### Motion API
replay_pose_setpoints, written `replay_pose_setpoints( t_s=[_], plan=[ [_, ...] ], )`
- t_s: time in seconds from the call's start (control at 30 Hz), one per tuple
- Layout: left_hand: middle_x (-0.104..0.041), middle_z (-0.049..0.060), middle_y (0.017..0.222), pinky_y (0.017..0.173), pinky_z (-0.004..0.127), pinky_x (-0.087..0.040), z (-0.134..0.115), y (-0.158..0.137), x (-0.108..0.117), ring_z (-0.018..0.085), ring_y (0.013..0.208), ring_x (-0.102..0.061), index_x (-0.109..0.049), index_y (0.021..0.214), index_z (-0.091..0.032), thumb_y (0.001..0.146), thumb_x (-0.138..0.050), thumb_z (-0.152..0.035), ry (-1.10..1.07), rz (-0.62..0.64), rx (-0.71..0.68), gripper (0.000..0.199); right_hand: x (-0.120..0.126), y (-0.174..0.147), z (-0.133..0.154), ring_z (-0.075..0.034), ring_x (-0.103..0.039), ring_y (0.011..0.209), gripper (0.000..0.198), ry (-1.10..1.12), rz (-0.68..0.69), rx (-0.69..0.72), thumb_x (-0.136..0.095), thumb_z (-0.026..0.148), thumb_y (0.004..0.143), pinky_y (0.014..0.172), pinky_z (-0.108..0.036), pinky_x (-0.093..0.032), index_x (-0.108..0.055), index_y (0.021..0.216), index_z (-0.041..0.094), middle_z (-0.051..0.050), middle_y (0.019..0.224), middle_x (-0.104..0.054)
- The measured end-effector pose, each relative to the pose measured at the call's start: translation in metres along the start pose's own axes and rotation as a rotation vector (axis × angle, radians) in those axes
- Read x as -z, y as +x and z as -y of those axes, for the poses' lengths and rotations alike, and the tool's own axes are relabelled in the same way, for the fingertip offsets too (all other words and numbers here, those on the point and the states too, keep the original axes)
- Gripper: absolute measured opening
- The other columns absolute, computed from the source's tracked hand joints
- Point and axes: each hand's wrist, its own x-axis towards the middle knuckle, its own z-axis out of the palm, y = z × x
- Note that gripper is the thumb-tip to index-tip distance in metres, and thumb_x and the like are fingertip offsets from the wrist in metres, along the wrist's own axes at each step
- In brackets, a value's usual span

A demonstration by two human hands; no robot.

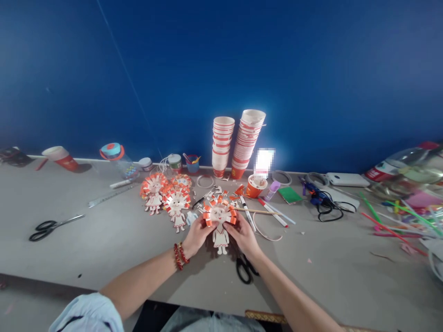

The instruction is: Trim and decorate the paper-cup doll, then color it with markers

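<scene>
**Blue wall [180, 60], gray table [124, 244], a fringed paper doll [220, 237] pinched from both sides**

Far left of the fingers lie black-handled scissors [51, 226], then, nearer, a ruler [109, 197]. Just left of the left fingers rest similar fringed dolls [176, 207]. The left hand [197, 236] has its fingers drawn narrow on the paper doll, thumb near the neck, under the orange-and-white curls. The doll sits head-up between the two sets of fingers, its red-trimmed dress below the thumbs. The right hand [245, 237] pinches the opposite side; its fingers behind the head are mostly hidden. A second pair of scissors [244, 272] lies beneath the right wrist, so that forearm is best lowered with care. Farther right are a white marker [248, 213], a purple glue stick [272, 190] and a glue gun [319, 199].

A light, even pinch near the neck, clear of the curls, should avoid creases. I cannot tell whether head and body are glued, so tugging seems unwise.
</scene>
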Motion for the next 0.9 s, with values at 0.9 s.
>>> replay_pose_setpoints(
  t_s=[0.9],
  plan=[
    [-0.072,0.011,0.106,0.090,0.040,-0.049,0.011,0.001,0.002,0.027,0.096,-0.066,-0.066,0.107,-0.014,0.074,-0.073,-0.033,-0.199,-0.012,-0.004,0.038,-0.002,-0.004,0.006,-0.013,-0.058,0.063,0.035,0.380,0.134,-0.187,-0.065,0.019,0.073,0.056,-0.024,-0.045,-0.050,0.104,0.023,0.002,0.076,-0.062]
  ],
)
